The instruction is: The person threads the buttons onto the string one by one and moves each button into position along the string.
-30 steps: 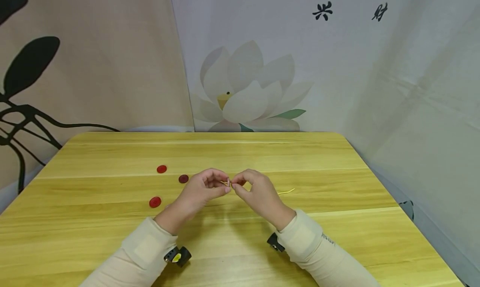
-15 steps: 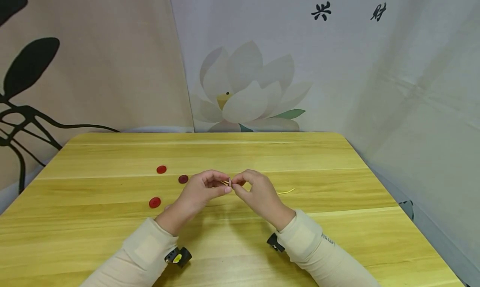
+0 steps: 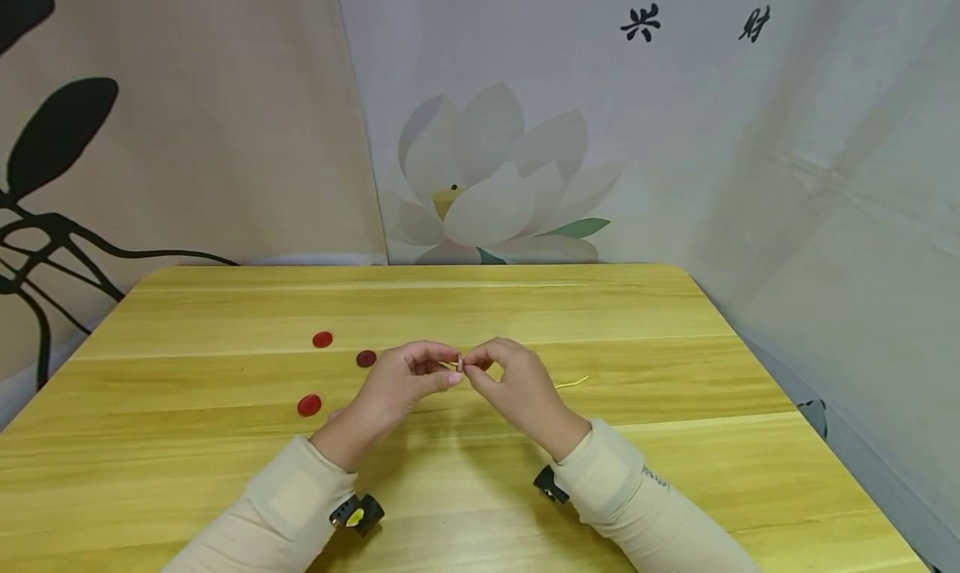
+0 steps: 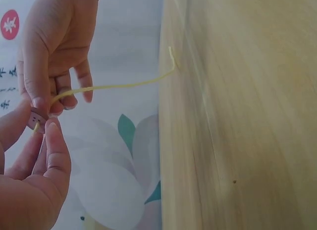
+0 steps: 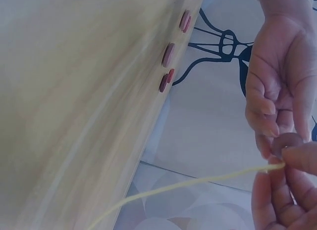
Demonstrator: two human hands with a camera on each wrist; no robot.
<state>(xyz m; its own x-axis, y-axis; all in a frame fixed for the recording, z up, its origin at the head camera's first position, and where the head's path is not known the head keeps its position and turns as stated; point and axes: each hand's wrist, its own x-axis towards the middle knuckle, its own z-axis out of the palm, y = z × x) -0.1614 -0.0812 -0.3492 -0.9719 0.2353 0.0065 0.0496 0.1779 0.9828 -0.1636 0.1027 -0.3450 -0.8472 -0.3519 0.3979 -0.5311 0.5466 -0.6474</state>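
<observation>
Between thumb and fingertips, my left hand (image 3: 386,390) pinches a small pinkish-brown button (image 4: 37,119) by its edge. A yellow cord (image 4: 124,85) passes through the button, with a short end poking out of one hole in the left wrist view. On the button's other side my right hand (image 3: 521,386) pinches the cord close against it; the exact grip is partly hidden by the fingers. From there the cord (image 5: 188,183) trails away past the right hand. Both hands meet above the middle of the table, fingertips almost touching.
Left of the hands, a red button (image 3: 322,339), a dark red button (image 3: 366,358) and another red button (image 3: 309,405) lie on the wooden table (image 3: 525,306). A pinkish button (image 5: 168,55) is mostly hidden behind the left wrist in the head view. A printed curtain (image 3: 495,98) hangs behind.
Both hands stay in place. The button has turned slightly between the fingers, and less of the yellow cord shows on its left side.
</observation>
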